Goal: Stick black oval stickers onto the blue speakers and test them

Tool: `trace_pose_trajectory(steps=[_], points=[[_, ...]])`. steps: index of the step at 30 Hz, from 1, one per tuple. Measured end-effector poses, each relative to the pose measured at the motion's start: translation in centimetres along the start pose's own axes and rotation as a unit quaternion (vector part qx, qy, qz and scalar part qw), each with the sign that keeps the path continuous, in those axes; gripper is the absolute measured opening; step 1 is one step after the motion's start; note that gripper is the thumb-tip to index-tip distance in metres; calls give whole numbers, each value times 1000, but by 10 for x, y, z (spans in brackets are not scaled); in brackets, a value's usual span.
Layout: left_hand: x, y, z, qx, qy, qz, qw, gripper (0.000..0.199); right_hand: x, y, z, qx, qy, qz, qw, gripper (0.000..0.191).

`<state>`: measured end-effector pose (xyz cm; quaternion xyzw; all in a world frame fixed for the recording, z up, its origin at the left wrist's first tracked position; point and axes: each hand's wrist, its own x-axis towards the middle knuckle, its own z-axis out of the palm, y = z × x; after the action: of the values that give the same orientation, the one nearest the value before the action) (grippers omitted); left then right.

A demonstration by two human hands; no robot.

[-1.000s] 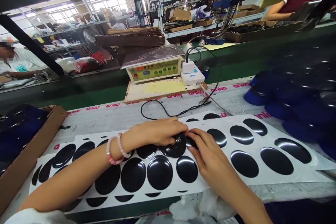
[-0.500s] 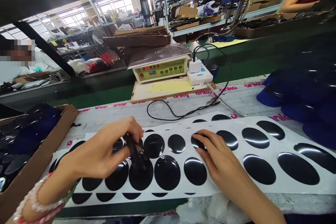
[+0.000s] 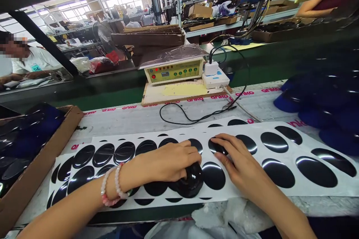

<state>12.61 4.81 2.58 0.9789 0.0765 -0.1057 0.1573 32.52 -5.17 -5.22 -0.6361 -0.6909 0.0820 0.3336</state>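
A white sheet (image 3: 206, 200) printed with rows of glossy black ovals lies on the bench, with more such sheets showing beneath it. My left hand (image 3: 174, 160), beaded bracelets at its wrist, is closed over a rounded, shiny black piece (image 3: 193, 181) at the sheet's front row. That piece covers part of the ovals under it. Just to the right, my right hand (image 3: 235, 157) curls its thumb and fingers about a black oval piece (image 3: 217, 146) in the back row. Its fingers partly hide this piece.
A carton (image 3: 60, 136) of dark blue and black pieces stands at left. Dark blue domed pieces (image 3: 311, 108) are heaped at right. Behind the sheets are a control box (image 3: 174, 73), a white power strip (image 3: 215, 79) and a loose black cable (image 3: 185, 122). Other people are across the line.
My left hand has moved right and lower with the black piece, which now rests on the sheet's front row. My right hand stays at nearly the same spot.
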Motion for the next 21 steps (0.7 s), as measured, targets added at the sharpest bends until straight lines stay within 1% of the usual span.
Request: trace_pose_trajectory(steps=[2,4,6,9,11,13,15,17,18,20,21], points=[[-1,0,-2,2,-11,10,1000,28,0,0,-2,-2,-7,7,1000,27],[-5,3,-3,5,-6,15,1000,24,-1,0,-3,-4,-9,7,1000,28],[-16,7,-4,-5,18,19,1000,24,-2,2,-3,-4,-10,0,1000,27],[-44,15,-8,-63,69,13,996,28,-6,10,-5,-6,-4,-9,1000,27],[-67,21,-12,-115,103,-12,988,30,-8,20,-9,-11,5,-11,1000,27],[-88,25,-16,-155,138,-52,977,32,-11,29,-16,-19,5,-7,1000,28],[-97,26,-17,-168,180,-90,965,33,-10,31,-23,-34,-3,-4,999,30],[-90,22,-17,-166,207,-111,958,35,-7,22,-27,-49,5,-5,999,31],[-81,18,-16,-163,204,-110,959,39,-4,14,-27,-48,16,-9,999,31],[-55,6,-15,-138,164,-93,972,49,1,-7,-22,-27,25,-28,999,30],[-40,-2,-14,-116,135,-81,981,53,3,-17,-17,-9,16,-40,999,31]])
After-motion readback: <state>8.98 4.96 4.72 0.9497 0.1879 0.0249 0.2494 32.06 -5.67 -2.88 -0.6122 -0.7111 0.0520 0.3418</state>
